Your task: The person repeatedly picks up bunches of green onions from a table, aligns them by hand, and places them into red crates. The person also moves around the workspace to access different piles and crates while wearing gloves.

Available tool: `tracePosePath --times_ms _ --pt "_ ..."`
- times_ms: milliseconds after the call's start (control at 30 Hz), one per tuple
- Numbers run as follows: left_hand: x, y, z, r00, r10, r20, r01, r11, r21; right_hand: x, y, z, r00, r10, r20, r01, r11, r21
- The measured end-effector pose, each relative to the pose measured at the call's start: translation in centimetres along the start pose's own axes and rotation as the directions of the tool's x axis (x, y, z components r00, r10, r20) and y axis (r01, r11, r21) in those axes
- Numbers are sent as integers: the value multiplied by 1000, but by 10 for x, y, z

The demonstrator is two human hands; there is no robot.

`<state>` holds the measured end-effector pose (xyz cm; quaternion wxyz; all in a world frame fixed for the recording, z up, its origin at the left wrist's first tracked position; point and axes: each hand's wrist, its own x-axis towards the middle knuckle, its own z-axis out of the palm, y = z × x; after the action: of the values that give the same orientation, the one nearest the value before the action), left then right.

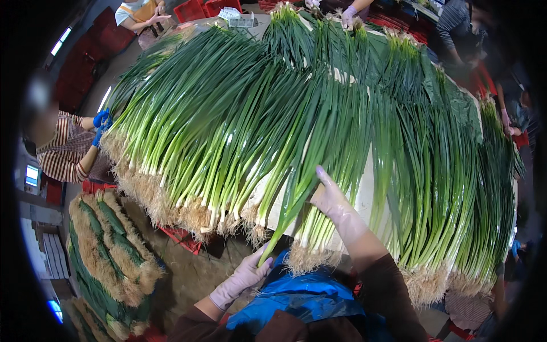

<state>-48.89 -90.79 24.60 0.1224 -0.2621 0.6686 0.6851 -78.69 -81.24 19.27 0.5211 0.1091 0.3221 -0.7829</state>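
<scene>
My left hand (242,280), in a pale lilac glove, is closed around the lower end of one long leek-like stalk (283,225) at the near edge of the table. The stalk slants up and to the right, its leaves running over the others. The hand hides its root end. My right hand (339,208), gloved alike, reaches over the stalks with a finger stretched out, beside the held stalk's leaves; its other fingers are partly hidden. Just below it lies a small bunch of stalks (314,231) with pale, hairy roots toward me.
Thick rows of rooted stalks (188,125) cover the left of the table, more (436,194) the right. Stacked bundles (114,251) stand at lower left. A person in blue gloves (101,122) works at the left edge; others stand at the far and right sides. Red crates (191,10) are behind.
</scene>
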Motion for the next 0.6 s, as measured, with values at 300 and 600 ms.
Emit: tracePosePath --times_ms 300,600 --pt "57 31 -24 920 351 -173 -222 832 509 21 -71 80 960 -269 77 280 929 -242" --pt "174 40 -34 853 494 -170 -15 348 937 -36 -69 19 847 -519 -114 140 424 -895"
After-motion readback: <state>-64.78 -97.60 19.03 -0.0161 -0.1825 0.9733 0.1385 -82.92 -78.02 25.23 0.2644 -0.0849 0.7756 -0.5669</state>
